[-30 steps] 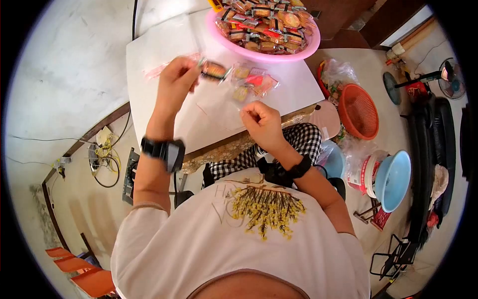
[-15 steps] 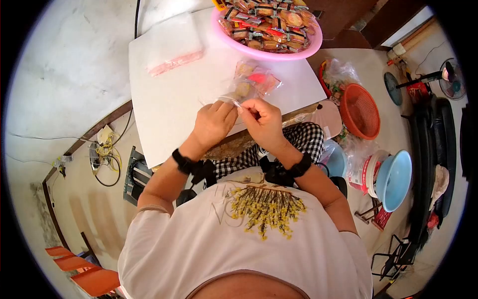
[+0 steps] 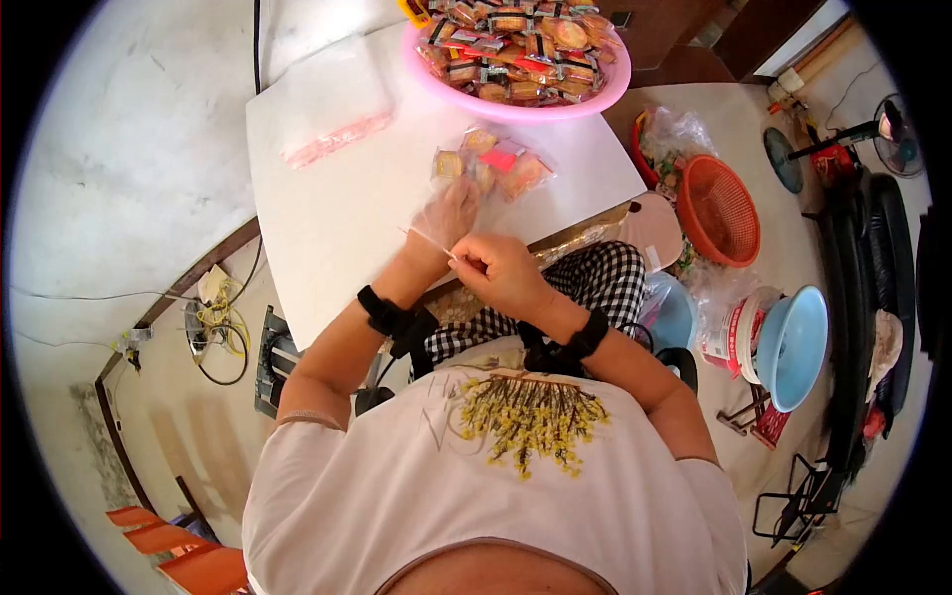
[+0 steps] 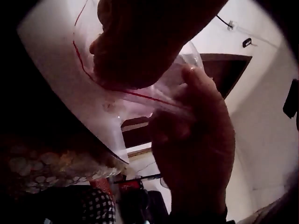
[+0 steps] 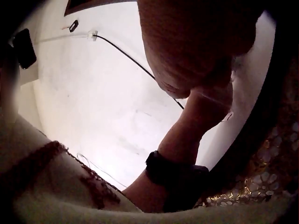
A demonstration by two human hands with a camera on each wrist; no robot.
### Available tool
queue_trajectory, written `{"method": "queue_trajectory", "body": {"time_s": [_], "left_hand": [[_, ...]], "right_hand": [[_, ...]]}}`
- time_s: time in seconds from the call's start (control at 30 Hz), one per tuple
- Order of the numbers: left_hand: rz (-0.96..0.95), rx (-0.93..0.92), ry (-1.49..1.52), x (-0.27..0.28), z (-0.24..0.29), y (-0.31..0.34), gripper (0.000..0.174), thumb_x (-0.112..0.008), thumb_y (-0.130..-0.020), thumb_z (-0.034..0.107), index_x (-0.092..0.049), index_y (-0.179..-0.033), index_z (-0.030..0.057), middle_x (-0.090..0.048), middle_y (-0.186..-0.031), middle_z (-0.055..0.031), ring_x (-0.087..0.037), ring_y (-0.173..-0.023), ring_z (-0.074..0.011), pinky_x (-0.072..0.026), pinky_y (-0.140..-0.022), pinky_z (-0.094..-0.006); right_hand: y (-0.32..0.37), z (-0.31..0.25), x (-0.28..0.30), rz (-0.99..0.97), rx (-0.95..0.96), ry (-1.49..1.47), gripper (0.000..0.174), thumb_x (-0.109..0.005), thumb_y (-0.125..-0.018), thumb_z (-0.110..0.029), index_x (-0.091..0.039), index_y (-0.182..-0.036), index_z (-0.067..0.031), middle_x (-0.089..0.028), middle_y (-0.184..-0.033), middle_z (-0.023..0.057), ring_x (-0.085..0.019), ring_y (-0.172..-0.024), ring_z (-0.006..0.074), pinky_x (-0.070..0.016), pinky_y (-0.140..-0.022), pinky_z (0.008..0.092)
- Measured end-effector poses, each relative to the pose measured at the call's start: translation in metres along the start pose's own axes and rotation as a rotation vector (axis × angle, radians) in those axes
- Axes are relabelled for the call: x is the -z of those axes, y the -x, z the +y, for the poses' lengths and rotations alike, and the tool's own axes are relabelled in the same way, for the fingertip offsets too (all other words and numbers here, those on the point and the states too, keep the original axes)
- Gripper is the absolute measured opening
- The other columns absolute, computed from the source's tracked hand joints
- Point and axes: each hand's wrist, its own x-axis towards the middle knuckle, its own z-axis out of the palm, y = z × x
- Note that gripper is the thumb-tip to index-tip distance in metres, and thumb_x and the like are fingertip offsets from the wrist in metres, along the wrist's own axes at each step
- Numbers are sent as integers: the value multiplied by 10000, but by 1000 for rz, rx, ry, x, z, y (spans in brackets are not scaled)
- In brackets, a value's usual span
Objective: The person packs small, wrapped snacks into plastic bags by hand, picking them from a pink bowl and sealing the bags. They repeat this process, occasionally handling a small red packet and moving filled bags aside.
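"Clear plastic: what spreads the bag nearside of the pink basin?"

"The right hand pinches its red-lined mouth, presumably keeping it wide around the left hand, which reaches inside; whether those fingers grip anything cannot be told."

"And the contents?"

"Wrapped snacks lie between left hand and basin, seemingly within the bag. Pink-edged film sleeves lie left of the basin, perhaps for easy reach; a snack heap fills it."
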Motion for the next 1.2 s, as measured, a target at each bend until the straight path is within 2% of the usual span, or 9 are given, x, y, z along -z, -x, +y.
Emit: {"method": "queue_trajectory", "body": {"time_s": [0.1, 0.2, 0.27, 0.37, 0.47, 0.53, 0.73, 1.0, 1.2], "left_hand": [[292, -81, 173, -24, -9, -3, 541, -540, -843, 71, -399, -1363, 21, -445, -1333, -203, -538, -1099, -349, -488, -851, -379], [332, -167, 260, -1, 6, 7, 538, -551, -849, 65, -400, -1364, 25, -468, -1320, -233, -558, -1073, -368, -489, -849, -394], [334, -334, 259, 24, 8, 22, 498, -561, -857, 82, -440, -1338, 35, -528, -1262, -234, -591, -1017, -372, -495, -837, -398], [-696, -86, 232, 79, 17, 30, 367, -601, -846, 88, -573, -1209, 42, -634, -1112, -195, -632, -943, -354, -506, -815, -388], [-458, -367, 608, 112, -15, 22, 193, -604, -808, 20, -662, -993, 19, -688, -950, -130, -657, -862, -293, -516, -773, -362], [-248, -209, 864, 129, -31, 1, 88, -598, -807, -14, -632, -887, -1, -640, -796, -98, -609, -732, -202, -492, -697, -314], [397, 88, 375, 113, -105, -113, 160, -620, -830, 97, -660, -971, 34, -642, -891, -151, -626, -774, -301, -502, -692, -362], [329, 438, -71, 93, -121, -180, 275, -663, -809, 313, -639, -820, 40, -638, -840, -156, -632, -806, -324, -498, -683, -406], [269, 290, 232, 91, -148, -174, 251, -601, -821, 290, -674, -868, 55, -662, -846, -173, -635, -728, -333, -518, -674, -412]], "right_hand": [[1, 8, 0, -42, -13, -19, 98, -619, -865, -97, -591, -836, -8, -576, -643, 70, -510, -564, 105, -419, -531, 274], [0, 3, 6, -51, -128, -137, 113, -608, -846, -106, -571, -814, -5, -587, -676, 146, -565, -572, 254, -435, -543, 342], [-1, 4, 10, -32, -147, -166, 113, -608, -854, -107, -580, -833, 1, -592, -665, 116, -551, -567, 177, -437, -546, 312], [-4, 7, 14, -6, -180, -210, 112, -611, -860, -106, -582, -836, -1, -585, -653, 86, -527, -567, 135, -431, -539, 294], [-7, 12, 20, 4, -187, -211, 105, -620, -862, -97, -582, -837, -3, -569, -645, 55, -503, -569, 99, -424, -531, 273], [-8, 15, 22, -7, -194, -212, 101, -625, -866, -89, -585, -832, -3, -550, -641, 28, -483, -572, 74, -409, -524, 251], [-10, 14, 32, -46, -208, -209, 99, -622, -865, -89, -583, -835, -3, -575, -657, 69, -523, -573, 111, -435, -546, 270], [-10, 22, 35, -65, -213, -202, 102, -622, -863, -92, -584, -838, -1, -578, -659, 80, -531, -573, 123, -438, -547, 278], [-8, 17, 37, -38, -211, -181, 104, -621, -862, -101, -590, -831, -7, -585, -642, 88, -531, -549, 126, -440, -534, 283]]}}
